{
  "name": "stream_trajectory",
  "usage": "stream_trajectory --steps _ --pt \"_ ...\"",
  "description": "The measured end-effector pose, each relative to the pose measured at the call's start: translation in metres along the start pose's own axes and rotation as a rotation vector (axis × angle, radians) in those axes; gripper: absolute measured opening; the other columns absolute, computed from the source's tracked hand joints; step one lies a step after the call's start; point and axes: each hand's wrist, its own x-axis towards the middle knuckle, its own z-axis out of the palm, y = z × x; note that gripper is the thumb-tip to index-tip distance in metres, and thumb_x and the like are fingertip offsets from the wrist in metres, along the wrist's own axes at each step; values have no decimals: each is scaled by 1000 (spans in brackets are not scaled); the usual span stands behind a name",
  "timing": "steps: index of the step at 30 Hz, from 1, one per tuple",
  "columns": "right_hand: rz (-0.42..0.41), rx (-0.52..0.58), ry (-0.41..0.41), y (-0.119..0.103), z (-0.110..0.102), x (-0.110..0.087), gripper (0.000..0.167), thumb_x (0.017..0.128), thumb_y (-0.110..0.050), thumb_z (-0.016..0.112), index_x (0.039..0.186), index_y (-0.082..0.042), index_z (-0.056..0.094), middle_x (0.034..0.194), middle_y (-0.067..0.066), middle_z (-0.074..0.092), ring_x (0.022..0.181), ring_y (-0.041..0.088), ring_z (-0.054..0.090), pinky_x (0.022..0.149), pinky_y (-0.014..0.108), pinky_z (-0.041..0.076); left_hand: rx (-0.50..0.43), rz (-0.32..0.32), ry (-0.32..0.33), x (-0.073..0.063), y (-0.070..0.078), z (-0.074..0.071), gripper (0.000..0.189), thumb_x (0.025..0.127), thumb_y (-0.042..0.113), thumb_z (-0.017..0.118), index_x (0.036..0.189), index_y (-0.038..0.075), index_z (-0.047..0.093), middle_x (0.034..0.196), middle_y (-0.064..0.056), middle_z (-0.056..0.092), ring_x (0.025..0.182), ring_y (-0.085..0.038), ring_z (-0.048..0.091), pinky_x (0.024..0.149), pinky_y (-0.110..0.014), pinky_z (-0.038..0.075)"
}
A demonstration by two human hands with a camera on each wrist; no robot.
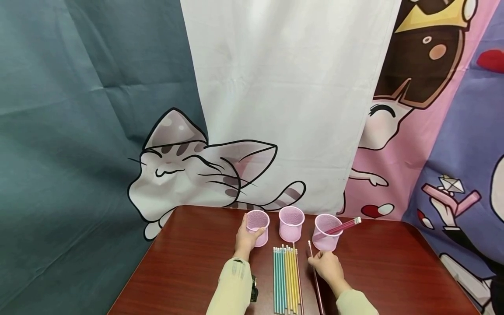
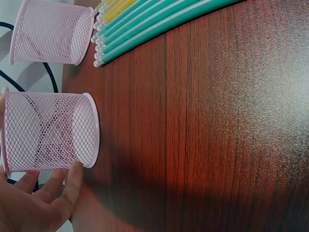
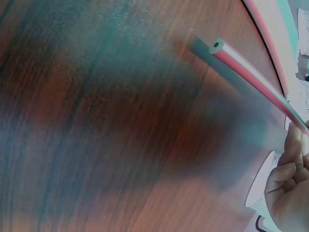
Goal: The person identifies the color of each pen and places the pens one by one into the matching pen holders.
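Note:
My left hand (image 1: 245, 239) holds the leftmost pink mesh pencil cup (image 1: 263, 240), its thumb at the rim and its fingers along the side. In the left wrist view that cup (image 2: 53, 131) looks bare inside. My right hand (image 1: 329, 267) pinches a red pencil (image 1: 317, 289) with a white eraser end pointing away. The right wrist view shows the pencil's flat, unsharpened end (image 3: 217, 46) above the tabletop. Just beyond the right hand stands the rightmost pink mesh cup (image 1: 322, 241), with red pencils (image 1: 344, 226) leaning in it.
Between the hands lies a row of teal pencils (image 1: 279, 282) and yellow pencils (image 1: 292, 282), with a red pencil (image 1: 300, 284) at its right edge. A middle pink mesh cup (image 1: 290, 232) stands behind them. A printed cloth (image 1: 291, 87) hangs behind the brown table (image 1: 189, 262).

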Motion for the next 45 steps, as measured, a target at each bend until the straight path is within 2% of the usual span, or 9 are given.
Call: stream_trajectory --steps 7,14,22,29,35,40,45 --pt "-8 24 32 -3 -4 3 18 69 -24 66 60 -16 52 58 -1 51 55 17 46 49 32 35 1 1 -2 0 1 -1 86 72 27 79 144 13 34 130 -24 49 112 -41 49 92 -53 39" --pt "-74 70 116 -4 -7 7 9 69 -18 67 65 -15 59 61 -3 56 56 17 49 52 34 40 -4 3 -5 -1 2 -2 86 72 26 79 143 12 34 129 -24 49 112 -41 49 93 -52 38" --pt "-75 159 161 -11 -15 11 7 70 -15 68 73 -10 65 65 -3 58 60 14 50 55 31 40 -5 4 -8 0 -1 -1 86 72 26 79 144 13 34 130 -24 49 112 -41 49 92 -52 39" --pt "-68 197 183 -16 -25 20 7 70 -13 66 71 -9 61 64 -2 55 59 13 49 56 28 39 -2 -14 -23 2 -3 0 86 72 27 79 144 14 33 131 -24 48 113 -40 48 93 -53 38" --pt "-45 279 241 -20 -30 24 9 72 -11 66 75 -7 60 62 0 57 49 10 52 49 23 42 -5 -16 -21 3 -1 0 87 73 26 79 145 14 32 131 -23 47 113 -40 49 93 -52 39" --pt "-51 339 286 -23 -35 26 10 73 -8 66 80 -5 60 67 3 60 53 7 51 49 21 42 -2 -11 -14 3 -1 1 86 73 27 78 144 14 33 131 -24 47 114 -41 48 94 -52 38" --pt "-61 462 259 -25 -41 30 14 79 -4 63 93 -2 61 74 8 63 53 10 58 46 21 46 -4 -14 -14 3 -1 1 87 72 27 79 145 15 32 132 -23 47 115 -40 48 94 -51 38"
